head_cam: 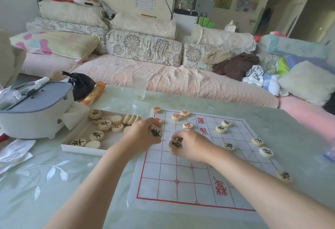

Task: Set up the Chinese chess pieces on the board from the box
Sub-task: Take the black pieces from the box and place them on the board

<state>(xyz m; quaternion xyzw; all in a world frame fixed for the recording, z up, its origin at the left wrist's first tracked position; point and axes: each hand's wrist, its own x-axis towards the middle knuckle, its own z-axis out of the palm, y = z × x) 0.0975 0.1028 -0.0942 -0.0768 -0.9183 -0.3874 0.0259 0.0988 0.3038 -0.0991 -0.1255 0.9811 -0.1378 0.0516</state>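
Observation:
A white paper board (181, 183) with red grid lines lies on the table. Several round wooden pieces stand on its far and right parts, red-lettered at the far left, black-lettered at the right. My left hand (143, 138) holds a black-lettered piece (155, 132) over the board's left edge. My right hand (192, 145) pinches another black-lettered piece (175, 145) just above the board's left middle. The shallow white box (81, 148) to the left of the board holds several more pieces, some face down.
A grey and white appliance (36, 109) stands at the table's left, with white paper (14, 152) in front of it. A clear glass (139, 86) stands beyond the board. A black bag (81, 84) and an orange packet (95, 92) lie behind the box. A sofa runs behind the table.

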